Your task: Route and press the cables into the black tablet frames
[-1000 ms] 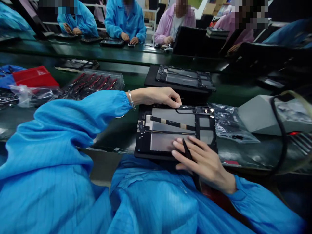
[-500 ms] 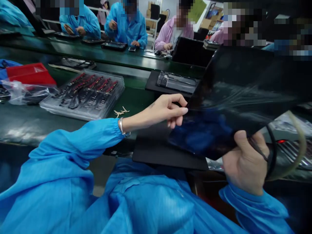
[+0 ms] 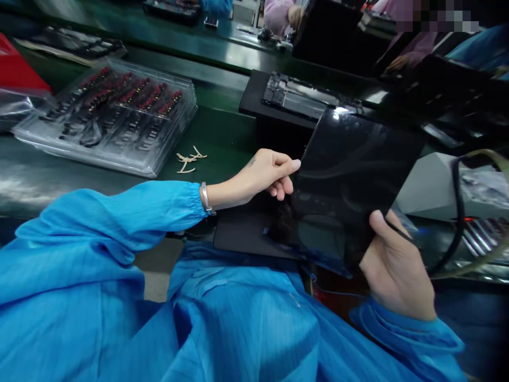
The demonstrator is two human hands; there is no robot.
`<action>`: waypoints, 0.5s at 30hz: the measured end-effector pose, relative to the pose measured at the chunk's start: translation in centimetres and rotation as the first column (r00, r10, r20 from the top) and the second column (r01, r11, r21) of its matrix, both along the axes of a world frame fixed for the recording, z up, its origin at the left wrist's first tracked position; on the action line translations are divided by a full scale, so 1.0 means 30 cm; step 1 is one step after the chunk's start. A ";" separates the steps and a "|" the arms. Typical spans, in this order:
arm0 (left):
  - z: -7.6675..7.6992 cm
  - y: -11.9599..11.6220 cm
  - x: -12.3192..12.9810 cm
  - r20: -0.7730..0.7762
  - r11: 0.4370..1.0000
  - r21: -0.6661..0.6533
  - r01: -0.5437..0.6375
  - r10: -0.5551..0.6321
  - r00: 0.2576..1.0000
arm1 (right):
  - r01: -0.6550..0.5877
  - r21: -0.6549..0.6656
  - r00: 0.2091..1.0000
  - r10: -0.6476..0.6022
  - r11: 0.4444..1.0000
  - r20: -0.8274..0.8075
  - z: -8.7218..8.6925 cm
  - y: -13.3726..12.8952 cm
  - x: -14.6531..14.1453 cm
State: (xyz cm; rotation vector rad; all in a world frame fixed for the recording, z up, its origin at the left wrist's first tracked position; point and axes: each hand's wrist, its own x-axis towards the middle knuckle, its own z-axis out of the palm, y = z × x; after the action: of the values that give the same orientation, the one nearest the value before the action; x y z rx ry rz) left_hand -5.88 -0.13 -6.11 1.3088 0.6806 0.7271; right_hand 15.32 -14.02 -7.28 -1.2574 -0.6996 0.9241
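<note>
A glossy black panel [image 3: 353, 175] is tilted above a flat black pad [image 3: 246, 233] at the bench's front edge. My right hand [image 3: 397, 260] grips the panel's lower right edge, thumb on the glossy face and the other fingers mostly hidden behind it. My left hand [image 3: 276, 172], with a silver bracelet at its wrist, has its fingers pinched at the panel's left edge. Whether that pinch holds the edge or a thin film on it is too small to tell.
Clear trays [image 3: 119, 116] of small red and black parts lie at left, near pale strips [image 3: 190, 159]. A partly assembled device [image 3: 298, 98] rests on a black block behind the panel. Cables [image 3: 461, 212] hang at right. Other people sit across the bench.
The view has tipped down toward the bench. The panel has turned and come lower and nearer, still in my right hand. My left hand stays pinched beside its left edge.
</note>
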 end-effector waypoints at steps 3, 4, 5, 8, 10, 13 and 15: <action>-0.007 0.003 0.004 -0.008 1.000 -0.023 -0.003 0.003 1.000 | -0.005 -0.022 1.000 0.005 1.000 -0.006 -0.018 0.006 0.011; -0.010 0.003 0.004 -0.011 1.000 -0.027 -0.003 0.002 1.000 | -0.010 -0.026 1.000 0.009 1.000 -0.018 -0.024 0.007 0.015; -0.012 0.003 0.005 -0.015 0.999 -0.032 -0.002 0.002 1.000 | -0.018 -0.031 0.999 0.017 0.999 -0.031 -0.029 0.008 0.018; -0.018 0.004 0.005 -0.025 0.999 -0.042 0.000 -0.001 1.000 | -0.043 -0.038 0.998 0.042 0.998 -0.043 -0.041 0.008 0.025; -0.019 0.004 0.004 -0.030 0.999 -0.048 0.000 -0.001 1.000 | -0.043 -0.037 0.998 0.042 0.998 -0.041 -0.045 0.006 0.028; -0.022 0.006 0.003 -0.033 0.999 -0.046 0.004 -0.006 0.999 | -0.048 -0.020 0.998 0.047 0.999 -0.040 -0.047 0.003 0.026; -0.025 0.007 0.004 -0.038 0.999 -0.044 0.004 -0.005 0.999 | -0.069 -0.010 0.997 0.069 0.998 -0.025 -0.044 0.003 0.020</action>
State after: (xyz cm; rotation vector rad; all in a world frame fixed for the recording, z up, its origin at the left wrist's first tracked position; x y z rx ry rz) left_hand -5.77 0.07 -6.86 1.2864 0.7203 0.6814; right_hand 15.93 -13.92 -8.61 -1.2359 -0.7231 0.9993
